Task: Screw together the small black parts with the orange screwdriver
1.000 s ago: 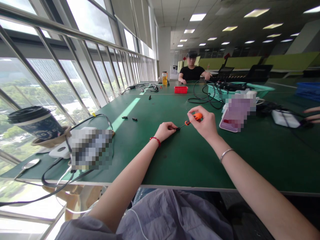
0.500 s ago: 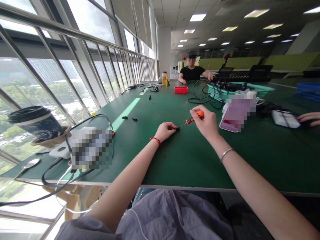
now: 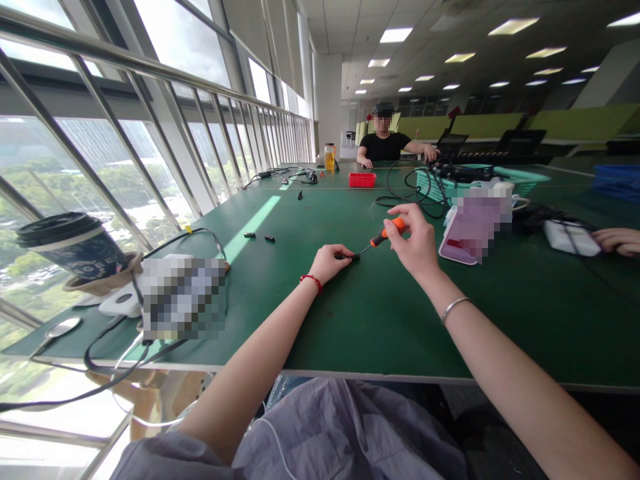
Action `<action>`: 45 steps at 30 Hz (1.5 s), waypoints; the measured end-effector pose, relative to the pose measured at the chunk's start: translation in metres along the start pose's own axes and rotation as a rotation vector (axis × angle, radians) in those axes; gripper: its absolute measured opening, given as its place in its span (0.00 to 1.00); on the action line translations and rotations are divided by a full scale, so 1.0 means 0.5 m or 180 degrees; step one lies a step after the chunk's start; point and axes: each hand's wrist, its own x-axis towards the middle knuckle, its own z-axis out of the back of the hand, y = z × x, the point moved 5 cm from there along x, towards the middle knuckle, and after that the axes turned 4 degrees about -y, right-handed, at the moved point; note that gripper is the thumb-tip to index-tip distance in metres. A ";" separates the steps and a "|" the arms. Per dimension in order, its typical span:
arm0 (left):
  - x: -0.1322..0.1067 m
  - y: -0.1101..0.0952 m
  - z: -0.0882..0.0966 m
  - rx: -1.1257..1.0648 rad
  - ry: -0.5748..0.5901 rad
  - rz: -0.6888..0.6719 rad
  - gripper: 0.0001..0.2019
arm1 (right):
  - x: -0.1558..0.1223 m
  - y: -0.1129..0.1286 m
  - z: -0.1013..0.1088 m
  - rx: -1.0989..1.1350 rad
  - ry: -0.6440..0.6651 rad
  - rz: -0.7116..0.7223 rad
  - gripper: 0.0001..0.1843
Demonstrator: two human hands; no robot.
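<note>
With its fingers pinched together, my left hand (image 3: 330,263) holds a small black part (image 3: 354,257) low against the green table (image 3: 380,320). My right hand (image 3: 414,241) grips the orange and black handle of a screwdriver (image 3: 379,239). The screwdriver slants down to the left, and its tip meets the black part. My left fingers partly hide that part, so its exact kind cannot be made out. Two similar small black pieces, one (image 3: 249,235) beside another (image 3: 270,238), lie on the table beyond my left hand.
A red tray (image 3: 362,180) and a teal basket (image 3: 431,187) with cables stand farther back. At right lies a purple phone (image 3: 470,230). A lidded cup (image 3: 73,247) stands left by the railing. A person (image 3: 384,143) sits opposite; another person's hand (image 3: 620,241) rests at right.
My right hand has shifted slightly on the screwdriver handle, its fingers lifting and opening a little. My left hand and the black part stay put. The person opposite has moved a hand rightward.
</note>
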 end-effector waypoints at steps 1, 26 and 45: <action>0.000 0.000 0.000 -0.0003 -0.0008 0.0009 0.07 | 0.000 -0.002 -0.001 -0.0048 0.0056 -0.0075 0.12; 0.007 0.003 0.007 0.0101 0.0003 0.0072 0.09 | -0.003 0.010 -0.004 0.0030 -0.0033 0.0287 0.15; 0.006 0.006 0.006 0.0083 0.0022 0.0005 0.09 | -0.003 0.013 -0.008 -0.0158 0.0081 0.0165 0.10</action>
